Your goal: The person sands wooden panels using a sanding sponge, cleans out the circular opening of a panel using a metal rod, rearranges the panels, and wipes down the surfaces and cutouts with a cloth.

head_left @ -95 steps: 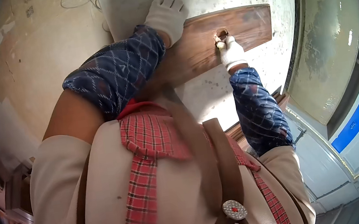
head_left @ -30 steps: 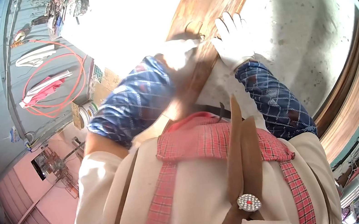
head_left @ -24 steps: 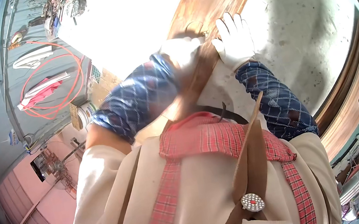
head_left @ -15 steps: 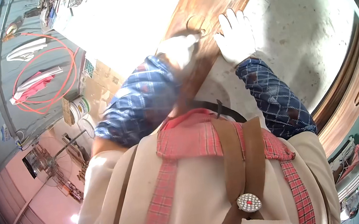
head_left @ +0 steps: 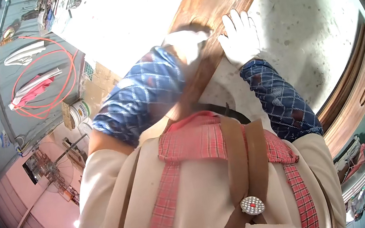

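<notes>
Both hands gloved white, both on the wooden board (head_left: 219,11); board is long, brown, runs from my chest up toward 1 o'clock, far end cut by the frame edge; it lies over a pale speckled concrete surface (head_left: 310,26).

Right hand (head_left: 240,36): flat on the board's right edge, fingers spread and extended toward 12 o'clock, palm pressing down; not clenched, not wrapped round anything.

Left hand (head_left: 187,48): on top of the board just at 9 o'clock of the right hand, close beside it; motion-blurred and washed out by sun; looks bunched over the wood, but can't tell if it grips something or just presses.

Both forearms in blue patterned sleeves; left sleeve (head_left: 142,96) crosses over the board's near end; right sleeve (head_left: 281,100) sits off the board at 3 o'clock.

Surroundings: red hose loop (head_left: 41,73) hanging on a grey wall at 9 o'clock; white can (head_left: 80,112) below it; brown wooden frame (head_left: 357,98) at 3 o'clock, well apart from the board.
</notes>
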{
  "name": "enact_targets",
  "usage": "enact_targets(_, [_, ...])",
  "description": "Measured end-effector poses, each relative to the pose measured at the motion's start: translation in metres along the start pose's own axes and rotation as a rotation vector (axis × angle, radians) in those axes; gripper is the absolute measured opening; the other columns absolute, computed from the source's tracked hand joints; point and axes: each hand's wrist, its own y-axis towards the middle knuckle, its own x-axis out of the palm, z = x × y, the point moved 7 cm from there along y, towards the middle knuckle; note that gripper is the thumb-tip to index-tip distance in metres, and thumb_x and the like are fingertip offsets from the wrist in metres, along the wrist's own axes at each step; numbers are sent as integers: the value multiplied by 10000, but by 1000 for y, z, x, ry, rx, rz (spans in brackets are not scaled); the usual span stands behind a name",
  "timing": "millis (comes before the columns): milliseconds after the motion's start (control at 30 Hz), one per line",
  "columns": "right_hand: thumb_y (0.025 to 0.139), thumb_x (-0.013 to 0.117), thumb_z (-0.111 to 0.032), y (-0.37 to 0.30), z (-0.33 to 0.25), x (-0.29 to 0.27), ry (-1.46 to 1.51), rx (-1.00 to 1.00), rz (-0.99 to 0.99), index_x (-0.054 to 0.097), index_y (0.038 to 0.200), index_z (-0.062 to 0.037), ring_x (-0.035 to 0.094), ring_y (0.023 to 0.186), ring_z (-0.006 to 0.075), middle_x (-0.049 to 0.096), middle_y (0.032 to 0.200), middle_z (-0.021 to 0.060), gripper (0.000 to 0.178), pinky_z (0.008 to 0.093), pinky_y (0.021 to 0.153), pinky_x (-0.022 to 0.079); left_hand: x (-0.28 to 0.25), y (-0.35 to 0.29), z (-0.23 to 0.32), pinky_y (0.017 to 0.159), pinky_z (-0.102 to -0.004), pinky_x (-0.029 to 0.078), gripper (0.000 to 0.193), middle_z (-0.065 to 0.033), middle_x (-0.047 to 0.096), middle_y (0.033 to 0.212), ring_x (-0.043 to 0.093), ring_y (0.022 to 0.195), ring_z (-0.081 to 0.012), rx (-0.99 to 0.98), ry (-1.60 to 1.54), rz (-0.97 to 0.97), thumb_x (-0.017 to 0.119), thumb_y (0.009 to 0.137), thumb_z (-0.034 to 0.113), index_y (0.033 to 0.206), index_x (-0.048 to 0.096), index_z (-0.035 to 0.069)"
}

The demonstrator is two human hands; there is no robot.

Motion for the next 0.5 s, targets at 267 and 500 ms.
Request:
enact_targets(267, [876, 630, -437, 0, 3, 7, -30, 6, -63, 565, 1385, -106, 412, 1374, 390, 497, 1471, 155, 611, 508, 1185, 247, -26, -19, 44, 897, -445, 524, 355, -167, 703, 1102, 672, 1029, -345, -381, -2, 9, 387, 1023, 244, 1258, 631, 137])
enact_targets(500, [894, 611, -431, 3, 1, 8, -9, 8, -86, 557, 1396, -111, 398, 1388, 385, 484, 1487, 151, 598, 505, 1184, 251, -26, -27, -3, 731, -333, 537, 279, -161, 706, 911, 688, 798, -255, -315, -24, 70, 546, 979, 86, 1211, 696, 122])
